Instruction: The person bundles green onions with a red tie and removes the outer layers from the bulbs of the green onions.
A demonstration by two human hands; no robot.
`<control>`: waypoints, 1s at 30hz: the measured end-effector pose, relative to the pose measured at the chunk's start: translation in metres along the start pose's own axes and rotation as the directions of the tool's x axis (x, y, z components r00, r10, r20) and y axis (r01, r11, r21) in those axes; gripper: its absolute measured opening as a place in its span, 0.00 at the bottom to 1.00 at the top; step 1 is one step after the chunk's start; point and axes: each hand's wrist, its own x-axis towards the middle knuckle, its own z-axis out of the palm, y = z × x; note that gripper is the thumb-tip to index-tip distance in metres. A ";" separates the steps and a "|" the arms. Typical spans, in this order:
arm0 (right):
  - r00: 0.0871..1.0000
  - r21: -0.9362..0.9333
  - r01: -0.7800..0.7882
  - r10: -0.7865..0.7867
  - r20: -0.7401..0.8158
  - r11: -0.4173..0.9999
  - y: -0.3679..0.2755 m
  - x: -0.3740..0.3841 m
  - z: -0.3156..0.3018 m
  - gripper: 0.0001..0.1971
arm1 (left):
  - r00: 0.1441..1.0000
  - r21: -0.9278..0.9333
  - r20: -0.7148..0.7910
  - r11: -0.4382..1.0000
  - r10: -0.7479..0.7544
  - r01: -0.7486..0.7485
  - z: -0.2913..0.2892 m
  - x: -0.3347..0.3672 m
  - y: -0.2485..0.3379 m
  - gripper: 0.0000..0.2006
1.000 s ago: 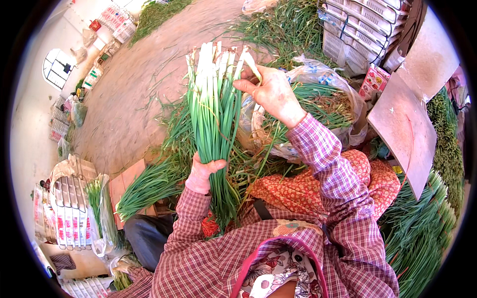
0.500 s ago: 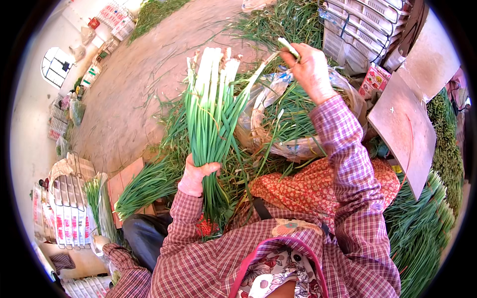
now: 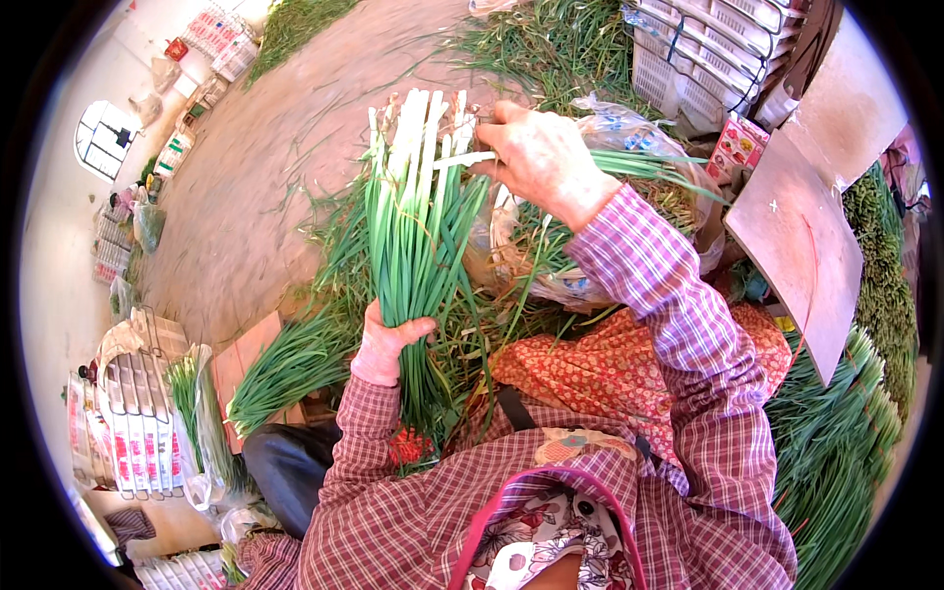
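Note:
My left hand (image 3: pixel 390 339) is closed round the leafy middle of an upright bunch of green garlic (image 3: pixel 408 226), its white stems pointing away from me. To the right of the white ends, my right hand (image 3: pixel 541 157) is closed on loose green garlic stalks (image 3: pixel 644 165). A white end (image 3: pixel 462 159) pokes out left of those fingers and lies across the bunch, while the green leaves trail off to the right behind the hand. My right fingertips are partly hidden.
Beyond my lap stands a plastic-lined basket (image 3: pixel 503 231) with green scraps. Loose greens (image 3: pixel 285 369) lie at left by a board (image 3: pixel 246 364). A tilted panel (image 3: pixel 796 246), stacked white crates (image 3: pixel 703 59) and a heap of long greens (image 3: pixel 836 452) are at right.
My right hand has moved left and nearer, from above the basket to the bunch's white ends. Leaves now trail to its right. My left hand holds the bunch in nearly the same place.

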 end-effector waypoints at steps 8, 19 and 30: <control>0.965 -0.204 -0.215 0.177 -0.191 0.955 0.073 0.002 -0.011 0.02 | 0.999 -0.030 0.040 0.999 -0.028 0.029 -0.012 -0.007 -0.010 0.23; 0.915 0.717 -0.375 0.356 0.187 0.587 0.013 -0.010 0.006 0.27 | 0.997 -0.113 0.073 0.993 -0.007 0.015 0.009 0.004 -0.004 0.24; 0.894 0.892 -0.322 0.413 0.176 0.318 0.024 -0.006 -0.013 0.12 | 0.989 -0.390 0.144 0.916 -0.039 0.093 0.008 0.013 -0.012 0.34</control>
